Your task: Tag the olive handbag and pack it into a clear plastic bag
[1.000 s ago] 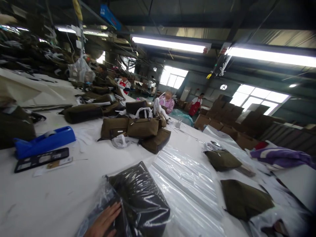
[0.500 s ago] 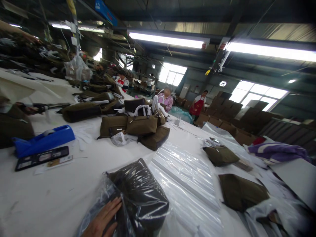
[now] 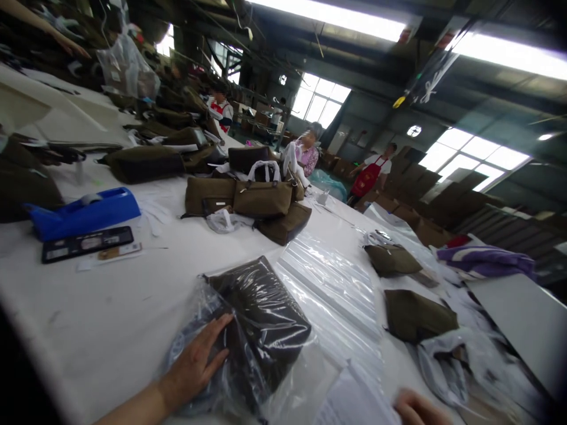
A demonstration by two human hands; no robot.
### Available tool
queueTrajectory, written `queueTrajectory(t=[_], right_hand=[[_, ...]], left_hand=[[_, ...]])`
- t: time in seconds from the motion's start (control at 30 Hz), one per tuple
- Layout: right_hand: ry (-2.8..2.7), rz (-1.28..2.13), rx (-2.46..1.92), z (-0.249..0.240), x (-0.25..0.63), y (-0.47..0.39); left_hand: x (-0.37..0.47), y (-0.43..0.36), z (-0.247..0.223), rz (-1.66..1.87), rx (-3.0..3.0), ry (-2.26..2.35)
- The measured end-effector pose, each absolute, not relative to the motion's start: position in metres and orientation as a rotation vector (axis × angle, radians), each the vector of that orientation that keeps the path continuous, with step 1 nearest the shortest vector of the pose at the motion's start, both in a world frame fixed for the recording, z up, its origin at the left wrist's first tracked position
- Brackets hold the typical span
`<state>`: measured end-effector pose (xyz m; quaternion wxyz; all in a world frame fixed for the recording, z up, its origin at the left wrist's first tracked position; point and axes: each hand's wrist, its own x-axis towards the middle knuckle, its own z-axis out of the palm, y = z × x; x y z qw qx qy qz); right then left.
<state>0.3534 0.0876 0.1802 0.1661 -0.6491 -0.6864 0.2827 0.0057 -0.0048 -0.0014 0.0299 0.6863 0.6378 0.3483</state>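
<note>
A dark olive-brown bag lies in a clear plastic bag on the white table. My left hand rests flat on the wrapped bag's left part, fingers stretched out. At the bottom edge, my right hand is partly cut off and a little blurred. Its fingers look curled, and what they hold, if anything, is hidden. Just left of it, a whitish sheet with faint print rises beside the wrapped bag. A stack of clear plastic bags lies beyond.
A blue tape dispenser and a black phone-like object lie at left. Several brown handbags stand farther back. Two more brown bags lie at right, near a purple cloth. Other people work beyond the table.
The view has tipped downward, so the table things sit higher in the picture. My right hand and the printed sheet have come into view. My left hand still lies on the wrapped bag.
</note>
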Motion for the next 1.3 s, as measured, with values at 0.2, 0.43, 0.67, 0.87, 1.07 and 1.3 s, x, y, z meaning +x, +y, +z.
queueTrajectory(t=[0.2, 0.43, 0.67, 0.87, 1.07, 1.3], right_hand=[[-2.659, 1.389, -1.180, 0.169, 0.180, 0.127], [-3.431, 0.118, -0.956, 0.133, 0.064, 0.132], [-2.973, 0.221, -1.548, 0.145, 0.123, 0.207], [-2.224, 1.308, -1.704, 0.125, 0.238, 0.199], [-1.852, 1.506, -1.463, 0.069, 0.279, 0.165], [-1.687, 1.550, -1.427, 0.038, 0.296, 0.191]], left_hand=[[0.006, -0.006, -0.009, 1.110, 2.026, 1.895], [0.006, -0.007, -0.009, 1.167, 1.951, 1.888], [0.005, -0.006, 0.002, 1.037, 2.173, 1.866], [-0.068, -0.013, 0.013, 1.257, 1.619, 2.120], [-0.085, 0.006, 0.006, 0.999, 0.598, 1.498], [-0.029, 0.043, 0.092, 1.096, 0.528, 0.987]])
